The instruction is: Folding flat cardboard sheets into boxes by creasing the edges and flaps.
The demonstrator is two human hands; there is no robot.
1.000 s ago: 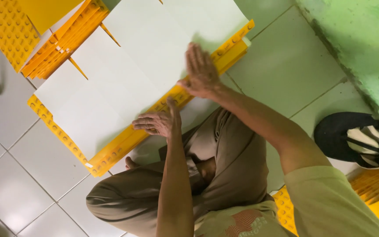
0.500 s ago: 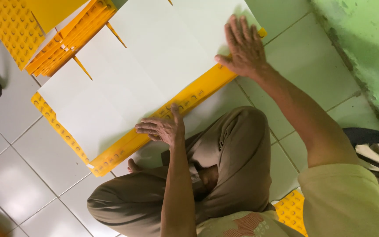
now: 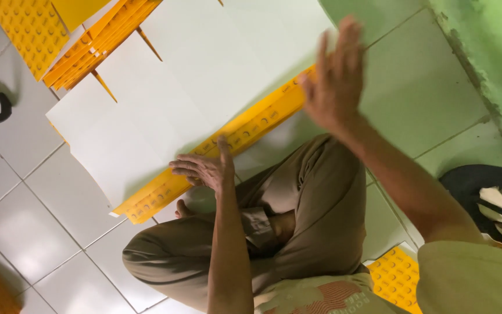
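While the left hand (image 3: 204, 168) presses flat, fingers spread, on the white sheet (image 3: 193, 81), the right hand (image 3: 335, 78) hovers open above its edge — the sheet looks thin, light and floppy, best held at its edges.

I am pressing my left hand (image 3: 204, 170) on a smooth, matt white sheet (image 3: 169, 99) that is looking like paper or thin plastic. The yellow strip (image 3: 245, 131) under it is showing hard plastic with raised studs. The floor tiles (image 3: 24, 227) are shining glossy and smooth. My trousers (image 3: 315, 209) are looking like soft matt cloth. The green wall (image 3: 495, 64) is looking rough and flaking.
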